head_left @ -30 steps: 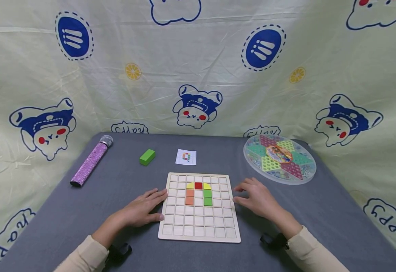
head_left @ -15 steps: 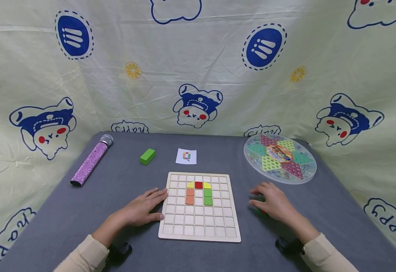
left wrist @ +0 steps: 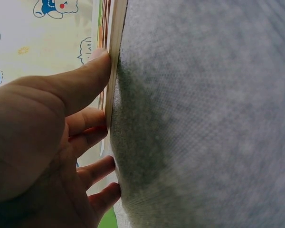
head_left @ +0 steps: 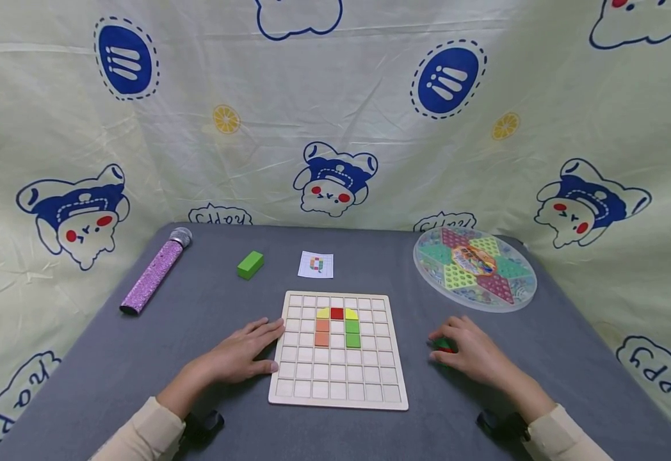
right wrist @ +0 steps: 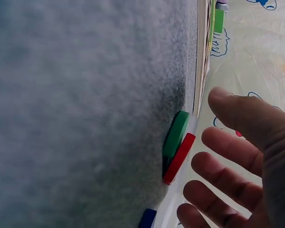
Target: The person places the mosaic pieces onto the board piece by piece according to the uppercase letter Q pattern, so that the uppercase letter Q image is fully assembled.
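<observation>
A pale wooden grid board [head_left: 338, 374] lies on the grey cloth with red, yellow, orange and green pieces in its upper cells. My left hand [head_left: 237, 355] rests at the board's left edge, fingers extended and thumb against the rim, as the left wrist view also shows. To the right of the board, my right hand [head_left: 470, 349] hovers with spread fingers over a green piece [right wrist: 176, 137] and a red piece [right wrist: 179, 159]. These two lean together on the cloth. In the right wrist view the fingertips look apart from them. A blue piece [right wrist: 147, 219] shows partly below.
Behind the board are a green block [head_left: 250, 265] and a small pattern card [head_left: 315, 264]. A glittery purple microphone [head_left: 153, 275] lies at the far left. A round Chinese checkers set [head_left: 474, 269] sits at the back right. Patterned sheeting [head_left: 335, 96] hangs around the table.
My right hand has moved away from the board's right edge, rightward and slightly nearer to me, to the green and red pieces. My left hand has stayed at the board.
</observation>
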`<state>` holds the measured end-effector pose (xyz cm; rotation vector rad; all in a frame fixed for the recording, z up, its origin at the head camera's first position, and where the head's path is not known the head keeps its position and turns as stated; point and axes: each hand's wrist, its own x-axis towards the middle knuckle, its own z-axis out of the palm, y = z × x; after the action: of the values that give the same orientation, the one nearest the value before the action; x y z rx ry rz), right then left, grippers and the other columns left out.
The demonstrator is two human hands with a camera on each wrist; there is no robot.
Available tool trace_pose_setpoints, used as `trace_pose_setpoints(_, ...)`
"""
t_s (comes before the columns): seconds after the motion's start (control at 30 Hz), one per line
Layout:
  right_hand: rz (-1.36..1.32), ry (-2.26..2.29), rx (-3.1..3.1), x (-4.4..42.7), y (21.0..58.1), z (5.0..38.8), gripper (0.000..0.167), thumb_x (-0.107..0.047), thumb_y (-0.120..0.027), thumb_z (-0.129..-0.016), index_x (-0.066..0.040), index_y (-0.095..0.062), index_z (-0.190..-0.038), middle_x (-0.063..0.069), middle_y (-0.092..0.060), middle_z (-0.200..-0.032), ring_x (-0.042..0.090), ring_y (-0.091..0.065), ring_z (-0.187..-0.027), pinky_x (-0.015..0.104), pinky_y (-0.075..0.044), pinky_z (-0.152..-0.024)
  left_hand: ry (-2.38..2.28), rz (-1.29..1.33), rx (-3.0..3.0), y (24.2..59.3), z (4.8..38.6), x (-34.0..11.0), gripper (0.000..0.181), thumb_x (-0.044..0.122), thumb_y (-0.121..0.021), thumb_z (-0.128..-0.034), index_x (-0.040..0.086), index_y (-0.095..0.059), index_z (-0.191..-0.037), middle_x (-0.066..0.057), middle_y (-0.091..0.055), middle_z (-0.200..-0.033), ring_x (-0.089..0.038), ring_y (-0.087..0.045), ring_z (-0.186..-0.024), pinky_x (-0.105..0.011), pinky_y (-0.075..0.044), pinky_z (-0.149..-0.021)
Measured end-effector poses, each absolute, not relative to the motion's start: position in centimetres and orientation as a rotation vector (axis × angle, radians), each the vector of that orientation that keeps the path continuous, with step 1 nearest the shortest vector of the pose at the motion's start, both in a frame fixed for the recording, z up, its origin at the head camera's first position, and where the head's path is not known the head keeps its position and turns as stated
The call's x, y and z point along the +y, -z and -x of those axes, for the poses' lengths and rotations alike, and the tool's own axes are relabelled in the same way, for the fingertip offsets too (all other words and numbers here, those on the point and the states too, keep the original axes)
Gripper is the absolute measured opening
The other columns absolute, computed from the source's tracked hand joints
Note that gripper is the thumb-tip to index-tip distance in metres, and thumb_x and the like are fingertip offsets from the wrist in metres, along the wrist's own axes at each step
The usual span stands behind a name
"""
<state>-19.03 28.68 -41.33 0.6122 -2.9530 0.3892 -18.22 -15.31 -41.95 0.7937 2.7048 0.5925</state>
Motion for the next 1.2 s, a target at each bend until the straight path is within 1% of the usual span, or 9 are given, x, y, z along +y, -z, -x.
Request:
trace_pose_setpoints(0.17, -0.657, -0.389, -2.938, 29.1, 41.5, 18.4, 0.020, -0.031, -0.080, -0.073, -0.023, -0.072, -0.089, -0.009, -0.053, -0.087, 0.008, -0.041, -0.083, 0.025, -0.038, -0.067, -0.589, -0.784, 2.706, 41.9, 18.2, -15.3, 0.071, 0.042, -0.057, -0.0913, 0.010, -0.030, -0.148, -0.007, -0.028, -0.156, -0.037, -0.020, -0.144, -0.061, -0.023, -0.111)
trace_pose_setpoints(0.27, -0.673, -0.384, -2.934, 29.2, 41.7, 18.1, 0.019, -0.031, -0.081, -0.072, -0.025, -0.072, -0.088, -0.011, -0.051, -0.086, 0.007, -0.039, -0.082, 0.023, -0.036, -0.067, -0.580, -0.794, 2.712, 42.0, 18.2, -15.3, 0.071, 0.042, -0.057, -0.0914, 0.010, -0.030, -0.148, -0.007, -0.028, -0.156, -0.037, -0.020, -0.144, -0.060, -0.023, -0.111)
trace_pose_setpoints(0.47, -0.660, -0.374, -2.974, 29.3, 41.6, 17.8, 0.019, -0.031, -0.081, -0.072, -0.025, -0.072, -0.088, -0.010, -0.049, -0.087, 0.008, -0.037, -0.083, 0.023, -0.033, -0.066, -0.580, -0.817, 2.718, 42.1, 18.2, -15.4, 0.071, 0.042, -0.057, -0.0916, 0.009, -0.030, -0.148, -0.008, -0.029, -0.156, -0.038, -0.021, -0.144, -0.061, -0.024, -0.110)
trace_pose_setpoints(0.93, -0.600, -0.341, -2.994, 30.2, 41.8, 17.4, 0.021, -0.031, -0.082, -0.070, -0.025, -0.072, -0.088, -0.010, -0.049, -0.085, 0.009, -0.038, -0.083, 0.023, -0.031, -0.066, -0.574, -0.816, 2.720, 42.0, 18.2, -15.3, 0.071, 0.041, -0.057, -0.0916, 0.009, -0.030, -0.148, -0.009, -0.029, -0.156, -0.038, -0.021, -0.144, -0.061, -0.024, -0.110)
trace_pose_setpoints(1.2, -0.579, -0.348, -3.015, 30.7, 41.9, 17.2, 0.020, -0.031, -0.081, -0.072, -0.026, -0.071, -0.088, -0.010, -0.049, -0.084, 0.009, -0.038, -0.082, 0.023, -0.031, -0.066, -0.572, -0.831, 2.722, 41.9, 18.1, -15.3, 0.070, 0.040, -0.057, -0.0918, 0.008, -0.030, -0.148, -0.010, -0.029, -0.155, -0.039, -0.022, -0.143, -0.061, -0.025, -0.109)
